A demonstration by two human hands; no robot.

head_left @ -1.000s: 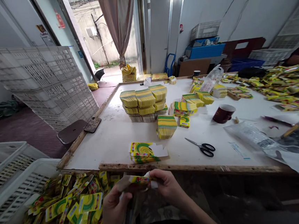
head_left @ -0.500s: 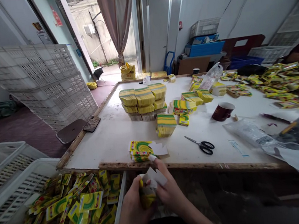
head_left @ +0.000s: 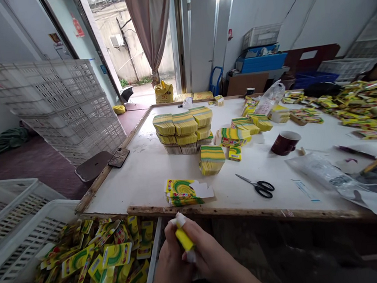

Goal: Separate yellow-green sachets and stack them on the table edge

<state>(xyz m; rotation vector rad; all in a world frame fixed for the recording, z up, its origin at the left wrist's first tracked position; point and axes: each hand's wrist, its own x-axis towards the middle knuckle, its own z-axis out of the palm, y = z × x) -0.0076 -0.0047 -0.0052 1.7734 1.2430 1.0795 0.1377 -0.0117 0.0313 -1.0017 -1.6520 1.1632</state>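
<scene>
Close to my body, below the table's front edge, both hands are closed around a small yellow carton (head_left: 184, 239). My left hand (head_left: 172, 259) grips its left side, and my right hand (head_left: 209, 247) wraps the other side. White coverings show on some fingertips. Much of the carton is hidden by the fingers. Just beyond my hands, a small pile of flat yellow-green cartons (head_left: 181, 190) lies at the table edge, a white flap sticking out to the right. At my left, a white plastic crate (head_left: 54, 210) holds many yellow cartons.
On the white table (head_left: 139, 176) stand stacked bundles of cartons (head_left: 183, 126) and a single bundle (head_left: 211, 159). Scissors (head_left: 260, 187), a dark mug (head_left: 286, 143) and a phone (head_left: 119, 157) lie around. A large carton heap (head_left: 360, 104) is at right, near a person's arm.
The carton's white flaps, standing up before, no longer show; its yellow side now faces up. My right hand has drawn in against my left. The view shifted slightly.
</scene>
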